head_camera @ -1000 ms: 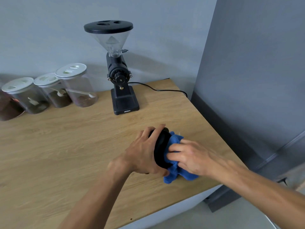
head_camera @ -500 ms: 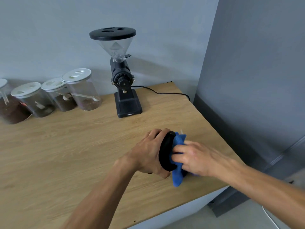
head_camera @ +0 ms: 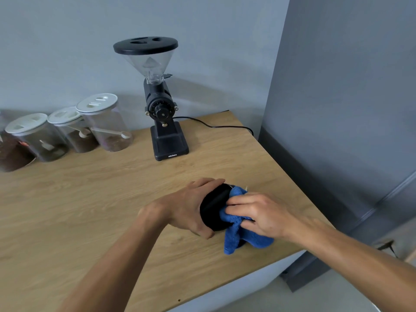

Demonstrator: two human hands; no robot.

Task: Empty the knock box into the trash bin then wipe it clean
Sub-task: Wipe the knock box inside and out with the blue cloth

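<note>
The black round knock box (head_camera: 212,209) is tipped on its side near the right front part of the wooden counter (head_camera: 90,210), its opening turned right. My left hand (head_camera: 191,208) wraps around its outer wall from the left. A blue cloth (head_camera: 238,233) is pressed against the box's opening and hangs down onto the counter. My right hand (head_camera: 258,213) grips that cloth and hides most of the opening. No trash bin is in view.
A black coffee grinder (head_camera: 161,109) with a clear hopper stands at the back, its cable (head_camera: 216,126) running right. Several lidded clear jars (head_camera: 103,122) of coffee line the back left. A grey cabinet wall (head_camera: 337,109) rises just right of the counter edge.
My right hand has shifted the cloth against the box's opening, and more cloth now hangs down at the front. My left hand stays wrapped on the box. The camera moved slightly.
</note>
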